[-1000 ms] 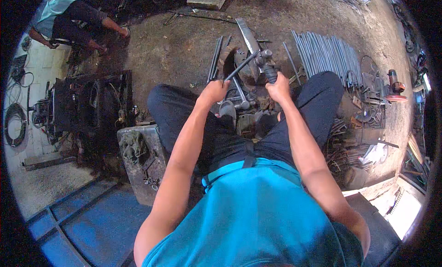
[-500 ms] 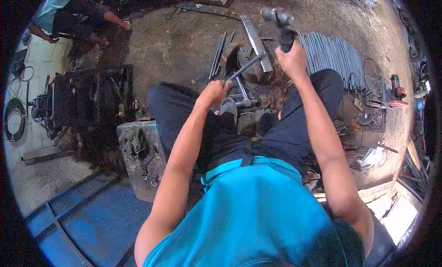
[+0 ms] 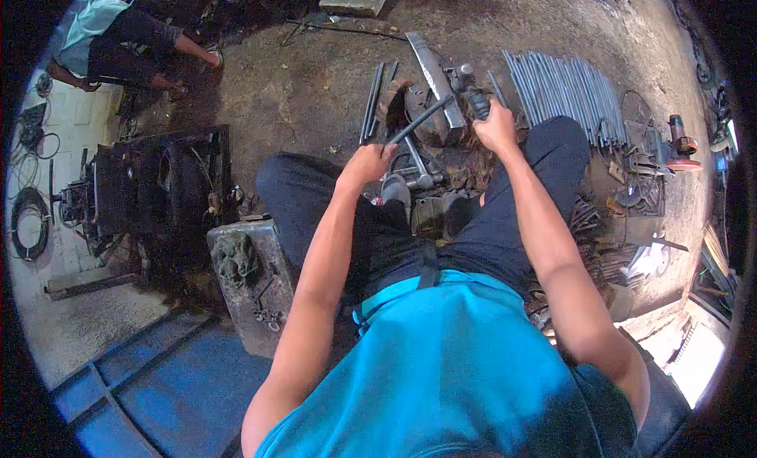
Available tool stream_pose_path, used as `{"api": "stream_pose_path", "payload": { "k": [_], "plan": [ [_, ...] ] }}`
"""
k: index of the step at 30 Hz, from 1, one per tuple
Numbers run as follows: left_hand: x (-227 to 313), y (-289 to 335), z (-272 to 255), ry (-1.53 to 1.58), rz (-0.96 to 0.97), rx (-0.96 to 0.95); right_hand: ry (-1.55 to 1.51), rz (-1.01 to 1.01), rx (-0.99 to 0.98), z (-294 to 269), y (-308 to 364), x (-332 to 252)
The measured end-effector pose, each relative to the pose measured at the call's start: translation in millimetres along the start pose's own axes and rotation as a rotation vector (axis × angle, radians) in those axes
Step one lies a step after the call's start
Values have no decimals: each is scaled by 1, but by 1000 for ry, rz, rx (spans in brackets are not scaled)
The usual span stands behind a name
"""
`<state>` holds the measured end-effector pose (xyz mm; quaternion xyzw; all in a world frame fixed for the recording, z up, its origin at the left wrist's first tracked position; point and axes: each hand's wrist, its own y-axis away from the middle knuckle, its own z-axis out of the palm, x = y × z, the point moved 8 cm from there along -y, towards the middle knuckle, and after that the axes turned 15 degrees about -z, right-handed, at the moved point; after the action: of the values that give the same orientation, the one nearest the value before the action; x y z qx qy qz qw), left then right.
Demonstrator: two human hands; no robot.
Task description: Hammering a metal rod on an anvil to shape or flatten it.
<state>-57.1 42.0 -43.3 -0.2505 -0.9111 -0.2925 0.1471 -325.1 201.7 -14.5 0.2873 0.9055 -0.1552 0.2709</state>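
Note:
My left hand [image 3: 368, 164] is closed around the near end of a dark metal rod [image 3: 418, 122]. The rod slants away to the right, and its far end lies at the near part of a long steel bar-shaped anvil [image 3: 432, 71]. In my closed right hand [image 3: 497, 128] is the black grip of a hammer [image 3: 477, 103]. Its metal head is low, close to the anvil's right side. Between my feet and the anvil, a second hammer [image 3: 423, 176] lies on the ground, partly covered by my left hand and the rod.
Many metal rods [image 3: 564, 95] lie in a row at the right, and a few rods [image 3: 373, 103] left of the anvil. An angle grinder [image 3: 683, 150] stands far right. A worn block [image 3: 252, 288] sits by my left knee. Another person [image 3: 118, 44] is at the far left.
My right hand has brought the hammer down from a raised position toward the anvil. The left hand keeps hold of the rod in nearly the same place.

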Motion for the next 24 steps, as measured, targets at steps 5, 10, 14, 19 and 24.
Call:
{"api": "stream_pose_path", "payload": {
  "k": [5,10,14,19,24],
  "plan": [
    [0,-11,-5,-1,-65,-108,-207,-179,157,-44,-30,-41],
    [-4,-10,0,-7,-70,-101,-136,-353,359,-128,-74,-104],
    [-8,-10,2,18,-77,-89,-226,-368,491,-139,-75,-114],
    [0,-7,3,-16,-72,-112,-99,-113,113,-37,-13,-41],
    [6,-8,-8,-18,-110,-66,25,-103,-103,-31,-15,-46]
  ]
}}
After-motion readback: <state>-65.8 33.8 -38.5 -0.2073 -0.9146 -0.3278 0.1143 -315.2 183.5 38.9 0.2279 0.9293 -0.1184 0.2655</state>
